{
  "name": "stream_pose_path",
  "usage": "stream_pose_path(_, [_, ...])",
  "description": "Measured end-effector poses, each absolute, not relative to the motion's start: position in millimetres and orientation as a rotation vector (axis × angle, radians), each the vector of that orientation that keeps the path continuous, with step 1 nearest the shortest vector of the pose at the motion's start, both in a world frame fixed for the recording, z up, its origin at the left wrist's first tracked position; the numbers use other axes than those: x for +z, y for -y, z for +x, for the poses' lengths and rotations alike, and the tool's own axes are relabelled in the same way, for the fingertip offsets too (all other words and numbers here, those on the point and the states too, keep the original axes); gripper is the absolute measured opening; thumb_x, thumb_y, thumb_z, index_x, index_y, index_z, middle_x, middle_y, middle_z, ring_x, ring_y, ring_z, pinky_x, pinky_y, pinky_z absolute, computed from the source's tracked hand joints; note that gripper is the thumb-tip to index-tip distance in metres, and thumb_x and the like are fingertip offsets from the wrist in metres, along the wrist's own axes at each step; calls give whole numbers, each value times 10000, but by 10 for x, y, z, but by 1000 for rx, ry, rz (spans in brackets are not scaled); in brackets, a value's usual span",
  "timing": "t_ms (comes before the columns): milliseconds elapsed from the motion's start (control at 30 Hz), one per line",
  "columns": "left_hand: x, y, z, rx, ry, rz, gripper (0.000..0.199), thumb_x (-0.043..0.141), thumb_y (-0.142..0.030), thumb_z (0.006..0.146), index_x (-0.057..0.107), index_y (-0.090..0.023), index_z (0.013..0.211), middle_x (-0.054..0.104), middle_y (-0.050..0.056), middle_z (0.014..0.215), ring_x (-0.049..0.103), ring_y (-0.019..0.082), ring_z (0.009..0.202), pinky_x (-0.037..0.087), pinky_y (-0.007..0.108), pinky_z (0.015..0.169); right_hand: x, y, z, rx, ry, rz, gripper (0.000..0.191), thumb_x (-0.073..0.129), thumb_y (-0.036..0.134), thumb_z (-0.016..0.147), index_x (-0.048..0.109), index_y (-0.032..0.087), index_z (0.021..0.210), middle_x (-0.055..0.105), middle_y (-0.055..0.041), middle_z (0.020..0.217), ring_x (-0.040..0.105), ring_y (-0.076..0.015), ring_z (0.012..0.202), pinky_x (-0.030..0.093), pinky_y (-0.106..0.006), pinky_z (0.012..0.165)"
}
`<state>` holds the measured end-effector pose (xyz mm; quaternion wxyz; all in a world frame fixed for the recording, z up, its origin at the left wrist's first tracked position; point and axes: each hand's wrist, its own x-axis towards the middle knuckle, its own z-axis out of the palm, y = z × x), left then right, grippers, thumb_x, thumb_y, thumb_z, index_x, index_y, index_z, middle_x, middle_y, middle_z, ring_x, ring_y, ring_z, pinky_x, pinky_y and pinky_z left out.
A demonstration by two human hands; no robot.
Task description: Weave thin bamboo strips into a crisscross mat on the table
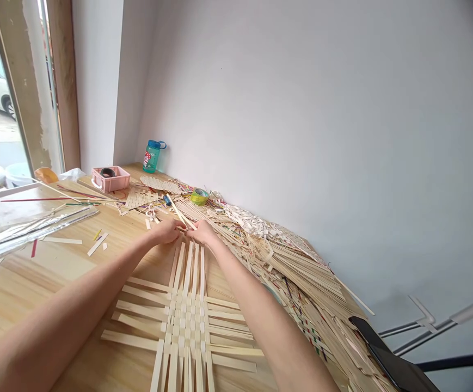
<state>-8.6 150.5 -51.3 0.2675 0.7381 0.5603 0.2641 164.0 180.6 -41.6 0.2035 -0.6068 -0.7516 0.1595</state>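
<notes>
Both arms reach forward over a half-woven mat [185, 318] of pale flat strips, whose loose ends fan out on all four sides. Just beyond its far ends, my left hand [167, 231] and my right hand [202, 233] are close together. A couple of pale weaving strips [178, 211] slant up and away from between them. My right hand is closed on these strips at their near end. The fingers of my left hand are pinched around the strips from the other side; their tips are partly hidden.
A heap of loose strips [309, 267] runs along the wall. Farther back are a green tape roll [199, 196], a pink basket [110, 178] and a blue-green bottle [151, 157]. Strips in clear plastic [36, 228] lie left. A black phone-like object [391, 354] is at right.
</notes>
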Motion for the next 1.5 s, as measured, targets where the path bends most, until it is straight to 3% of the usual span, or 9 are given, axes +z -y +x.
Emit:
stream_pose_path(300, [-506, -1534, -145, 719, -1458, 2003, 378, 582, -185, 725, 756, -168, 1060, 718, 36, 792, 638, 187, 723, 444, 237, 631, -20, -1693, 1848, 211, 2008, -1961, 63, 690, 235, 815, 715, 185, 786, 720, -98, 863, 668, -263, 857, 479, -332, 733])
stream_pose_path(500, [-479, -1534, -150, 716, -1456, 1950, 321, 610, -212, 709, 768, -184, 986, 651, -2, 649, 579, 158, 601, 383, 230, 548, 165, -1671, 2331, 208, 1807, -2029, 225, 613, 354, 957, 659, 154, 1049, 676, -74, 1078, 645, -193, 963, 533, -402, 877])
stream_pose_path(600, [-472, -1520, -138, 735, -1435, 1887, 286, 625, -227, 690, 767, -173, 932, 601, -16, 580, 537, 146, 546, 347, 232, 513, 135, -1614, 2441, 316, 1711, -1957, 227, 601, 369, 958, 654, 150, 988, 680, -69, 1012, 645, -182, 901, 533, -361, 812])
stream_pose_path(733, [-394, -1478, -145, 808, -1344, 1776, 261, 664, -292, 690, 743, -146, 892, 587, -15, 569, 519, 136, 538, 361, 233, 523, 54, -1403, 2402, 560, 1638, -1700, 273, 554, 441, 933, 615, 185, 861, 669, -42, 773, 607, -162, 686, 448, -272, 594])
stream_pose_path(867, [-138, -1390, -150, 929, -1123, 1660, 420, 700, -446, 738, 706, -119, 1001, 635, 24, 699, 558, 127, 628, 418, 233, 589, 3, -984, 2352, 818, 1587, -1404, 399, 558, 602, 847, 567, 204, 863, 655, -10, 704, 511, -116, 534, 390, -248, 503])
stream_pose_path(967, [86, -1290, -75, 996, -920, 1588, 543, 690, -584, 761, 692, -116, 1035, 663, 67, 848, 562, 111, 681, 450, 241, 638, -7, -615, 2384, 918, 1541, -1258, 476, 645, 668, 746, 568, 210, 850, 684, -25, 736, 531, -117, 562, 391, -246, 510])
stream_pose_path(1033, [184, -1218, 21, 1002, -823, 1550, 551, 708, -622, 744, 701, -111, 951, 655, 69, 829, 545, 98, 661, 446, 238, 625, -9, -392, 2420, 972, 1494, -1192, 489, 697, 663, 714, 579, 209, 853, 699, -33, 742, 544, -121, 578, 388, -243, 509])
stream_pose_path(1200, [226, -1078, 273, 973, -714, 1510, 465, 831, -542, 658, 682, -103, 693, 609, 36, 645, 524, 88, 590, 416, 224, 564, -17, -14, 2494, 1114, 1331, -1101, 451, 806, 563, 677, 620, 198, 865, 742, -55, 779, 590, -131, 616, 418, -240, 528])
stream_pose_path(1500, [240, -993, 345, 934, -698, 1574, 369, 839, -459, 689, 746, -102, 707, 681, 55, 663, 525, 86, 569, 408, 219, 544, -151, 0, 2609, 1211, 1152, -1121, 347, 880, 396, 608, 736, 178, 835, 740, -58, 823, 614, -147, 737, 451, -243, 587])
